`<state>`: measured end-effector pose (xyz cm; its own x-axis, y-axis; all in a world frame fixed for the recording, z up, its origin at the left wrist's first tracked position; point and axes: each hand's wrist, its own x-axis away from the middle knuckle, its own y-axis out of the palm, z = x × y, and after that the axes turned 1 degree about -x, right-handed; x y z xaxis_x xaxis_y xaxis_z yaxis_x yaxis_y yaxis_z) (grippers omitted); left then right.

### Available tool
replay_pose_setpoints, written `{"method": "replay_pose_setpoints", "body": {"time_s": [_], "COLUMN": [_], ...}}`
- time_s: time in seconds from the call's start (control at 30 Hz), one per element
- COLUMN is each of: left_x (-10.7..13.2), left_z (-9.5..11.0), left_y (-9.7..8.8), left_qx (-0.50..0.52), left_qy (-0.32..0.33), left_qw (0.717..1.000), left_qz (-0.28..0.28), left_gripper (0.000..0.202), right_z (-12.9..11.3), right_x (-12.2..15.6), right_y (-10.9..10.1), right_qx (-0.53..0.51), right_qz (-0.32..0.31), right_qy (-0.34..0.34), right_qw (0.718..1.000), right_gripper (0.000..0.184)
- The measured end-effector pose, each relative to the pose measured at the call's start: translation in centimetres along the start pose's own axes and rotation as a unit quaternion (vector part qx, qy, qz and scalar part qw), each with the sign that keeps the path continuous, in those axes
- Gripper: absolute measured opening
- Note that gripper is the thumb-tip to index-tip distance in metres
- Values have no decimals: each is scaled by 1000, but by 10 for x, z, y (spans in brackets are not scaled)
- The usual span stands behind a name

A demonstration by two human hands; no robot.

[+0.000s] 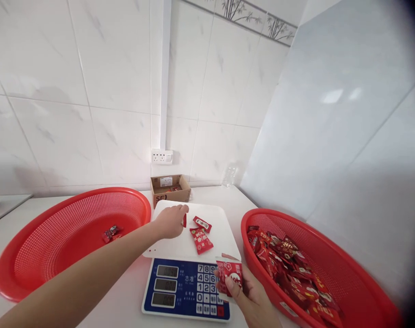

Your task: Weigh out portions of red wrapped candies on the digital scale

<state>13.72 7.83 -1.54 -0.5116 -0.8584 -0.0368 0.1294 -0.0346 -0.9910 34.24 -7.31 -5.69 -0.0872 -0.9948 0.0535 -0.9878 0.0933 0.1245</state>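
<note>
Packets [201,241] lie slantwise on the pan [226,239], just right of the left hand [173,221] pinching a red item [184,220], the right hand [245,294] pinching a patterned packet [229,272].

Two baskets [71,218], one scale [185,291], two packets [201,240] atop.

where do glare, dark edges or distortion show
Head view: two bright glare patches on the right wall; head view: black shading along the right edge, heaviest at the top corner; head view: the right basket looks stretched, probably by a wide lens.
</note>
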Motion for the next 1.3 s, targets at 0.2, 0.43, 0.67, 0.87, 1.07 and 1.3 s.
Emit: {"method": "replay_pose_setpoints", "body": {"time_s": [0.2,0.43,0.67,0.87,1.07,1.3], "left_x": [-12,-24,-23,-8,37,104], "left_z": [34,45,46,33,-21,-85], "left_y": [3,17,19,8,-34,-46], "left_qx": [56,58,74,97,122,97], "left_qy": [80,139,100,39,-81,-236], "left_qw": [994,983,990,994,983,959], "left_qz": [-56,-109,-59,15,112,121], "left_gripper": [71,85,52,36,30,44], "right_z": [1,1,-2,0,-2,-1], "right_x": [-2,5,6,4,3,-1], "right_y": [4,-8,-5,-8,-14,1], "right_qx": [-12,-3,10,28,50,71], "right_qz": [-16,30,24,14,-2,-24], "right_qy": [5,-3,1,7,18,6], "right_qw": [1000,1000,1000,999,999,997], "right_gripper": [59,54,58,59,56,50]}}
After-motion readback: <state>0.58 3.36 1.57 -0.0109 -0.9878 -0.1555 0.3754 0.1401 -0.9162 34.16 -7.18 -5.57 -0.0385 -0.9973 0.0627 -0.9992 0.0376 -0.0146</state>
